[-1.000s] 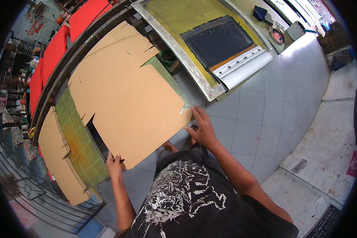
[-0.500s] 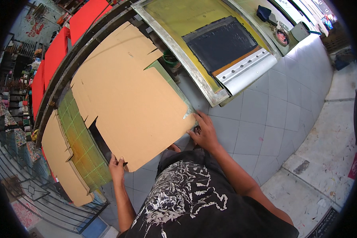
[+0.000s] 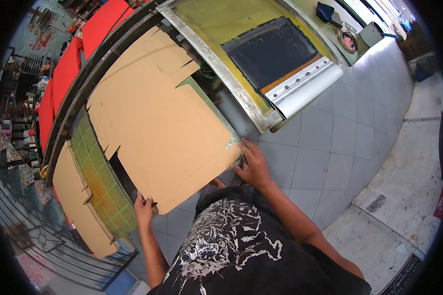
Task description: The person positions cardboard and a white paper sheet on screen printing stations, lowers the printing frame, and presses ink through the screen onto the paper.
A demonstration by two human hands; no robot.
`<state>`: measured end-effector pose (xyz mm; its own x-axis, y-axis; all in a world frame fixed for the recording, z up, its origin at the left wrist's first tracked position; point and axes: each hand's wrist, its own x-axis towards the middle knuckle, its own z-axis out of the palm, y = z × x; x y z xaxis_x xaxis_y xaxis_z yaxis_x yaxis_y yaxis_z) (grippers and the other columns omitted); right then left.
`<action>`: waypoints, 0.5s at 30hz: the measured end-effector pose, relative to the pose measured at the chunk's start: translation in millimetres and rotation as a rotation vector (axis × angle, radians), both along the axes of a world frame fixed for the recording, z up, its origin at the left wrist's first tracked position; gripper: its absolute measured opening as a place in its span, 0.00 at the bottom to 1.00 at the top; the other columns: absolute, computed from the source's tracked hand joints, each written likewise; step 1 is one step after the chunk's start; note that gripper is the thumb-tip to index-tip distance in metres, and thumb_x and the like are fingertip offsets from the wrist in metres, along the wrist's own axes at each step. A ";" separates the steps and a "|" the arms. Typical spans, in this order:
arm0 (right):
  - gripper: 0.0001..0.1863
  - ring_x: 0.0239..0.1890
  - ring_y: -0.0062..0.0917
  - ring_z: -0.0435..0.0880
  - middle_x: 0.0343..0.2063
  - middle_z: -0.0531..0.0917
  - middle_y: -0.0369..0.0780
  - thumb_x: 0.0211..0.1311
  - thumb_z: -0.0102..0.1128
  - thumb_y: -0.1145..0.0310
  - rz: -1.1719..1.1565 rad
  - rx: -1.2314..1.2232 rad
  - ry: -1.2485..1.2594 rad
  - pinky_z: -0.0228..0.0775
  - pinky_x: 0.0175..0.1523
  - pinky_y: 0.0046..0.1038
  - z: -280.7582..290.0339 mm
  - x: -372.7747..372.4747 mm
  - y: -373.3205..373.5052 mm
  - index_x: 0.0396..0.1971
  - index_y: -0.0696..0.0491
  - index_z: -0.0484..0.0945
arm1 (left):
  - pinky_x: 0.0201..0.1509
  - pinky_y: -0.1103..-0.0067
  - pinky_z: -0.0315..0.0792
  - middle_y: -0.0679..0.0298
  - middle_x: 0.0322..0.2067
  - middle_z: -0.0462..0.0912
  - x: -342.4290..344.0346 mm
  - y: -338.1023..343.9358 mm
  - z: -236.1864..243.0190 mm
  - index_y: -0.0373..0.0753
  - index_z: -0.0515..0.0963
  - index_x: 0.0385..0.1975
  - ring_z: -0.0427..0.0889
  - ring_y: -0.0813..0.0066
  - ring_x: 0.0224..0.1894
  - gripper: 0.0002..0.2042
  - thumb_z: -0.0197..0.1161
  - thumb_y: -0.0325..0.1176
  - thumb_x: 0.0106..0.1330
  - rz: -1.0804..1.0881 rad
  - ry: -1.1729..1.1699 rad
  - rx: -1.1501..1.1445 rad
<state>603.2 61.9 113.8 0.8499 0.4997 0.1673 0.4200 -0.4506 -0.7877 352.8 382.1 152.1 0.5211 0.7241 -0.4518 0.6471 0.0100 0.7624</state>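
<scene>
Grey tiled floor (image 3: 312, 147) spread beneath the workshop benches, and red panels (image 3: 68, 61) stood along the far left. Closer in, a tan cardboard sheet (image 3: 157, 118) lay over a pale green board (image 3: 205, 98), hiding most of it; a narrow green strip showed along the board's right edge, widening at a cutout in the sheet. The left hand (image 3: 143, 209) pinched the sheet's near left corner between thumb and fingers. The right hand (image 3: 253, 164) straddled the near right corner, fingers at the right edge and thumb at the near edge; I could not tell how firmly it pressed.

My judgement was that an uneven pull between the hands might skew the sheet against the board's right edge. The slit flaps looked likely to snag or crease if it were dragged. Just beyond the right side stood a metal-framed printing screen (image 3: 270, 120) with black ink (image 3: 273, 51) and a metal-backed squeegee (image 3: 305, 88) on it; a careless swing that way could bump the frame or smear the cardboard.

Its face looked plain and mostly flat, faintly creased, with a small scuff toward the far end. Short slits cut into the long sides, a dark notch opened near the left hand, and the near corners were rounded.
</scene>
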 end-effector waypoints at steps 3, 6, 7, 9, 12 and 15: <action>0.34 0.59 0.47 0.69 0.58 0.70 0.50 0.48 0.71 0.61 0.001 0.005 0.001 0.63 0.62 0.41 0.4 0.5 -0.1 0.55 0.56 0.71 | 0.42 0.80 0.72 0.60 0.43 0.81 3.4 -0.2 3.7 0.32 0.62 0.65 0.78 0.79 0.38 0.25 0.53 0.23 0.67 -0.013 0.029 0.031; 0.33 0.59 0.47 0.69 0.59 0.70 0.51 0.48 0.71 0.61 0.007 0.011 0.002 0.63 0.62 0.41 -0.6 0.8 -1.4 0.54 0.56 0.71 | 0.38 0.81 0.72 0.61 0.39 0.81 -0.2 2.3 0.4 0.32 0.62 0.64 0.78 0.80 0.34 0.25 0.54 0.23 0.66 -0.037 0.018 0.043; 0.33 0.59 0.47 0.69 0.59 0.69 0.51 0.48 0.71 0.61 0.010 0.015 0.002 0.62 0.62 0.41 -1.2 -0.9 -1.7 0.54 0.57 0.71 | 0.38 0.81 0.72 0.61 0.39 0.82 -0.8 2.9 0.9 0.31 0.62 0.64 0.78 0.80 0.34 0.25 0.55 0.24 0.66 -0.049 0.008 0.043; 0.33 0.59 0.47 0.69 0.59 0.69 0.51 0.48 0.71 0.61 -0.012 0.030 0.040 0.62 0.62 0.41 -1.1 -6.7 -3.6 0.54 0.57 0.71 | 0.44 0.80 0.72 0.60 0.43 0.81 -2.5 1.5 3.1 0.30 0.61 0.64 0.79 0.79 0.39 0.25 0.54 0.24 0.67 -0.074 0.034 0.020; 0.32 0.59 0.47 0.70 0.60 0.67 0.53 0.48 0.72 0.63 -0.039 0.055 0.095 0.65 0.61 0.39 -1.2 -15.9 -7.6 0.53 0.58 0.71 | 0.45 0.80 0.73 0.60 0.44 0.81 -12.9 2.4 -1.6 0.29 0.61 0.64 0.80 0.78 0.39 0.25 0.54 0.25 0.67 -0.101 0.032 0.010; 0.31 0.59 0.47 0.71 0.60 0.66 0.55 0.49 0.72 0.65 -0.067 0.088 0.133 0.67 0.59 0.38 -5.8 -24.0 -10.3 0.53 0.59 0.71 | 0.40 0.82 0.72 0.62 0.40 0.81 -16.6 -4.0 -5.3 0.29 0.62 0.64 0.78 0.81 0.35 0.25 0.55 0.24 0.66 -0.080 -0.016 0.007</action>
<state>579.2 51.5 108.0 0.8985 0.4293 0.0916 0.2806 -0.4010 -0.8720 336.2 378.1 146.7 0.5842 0.6830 -0.4384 0.6337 -0.0464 0.7722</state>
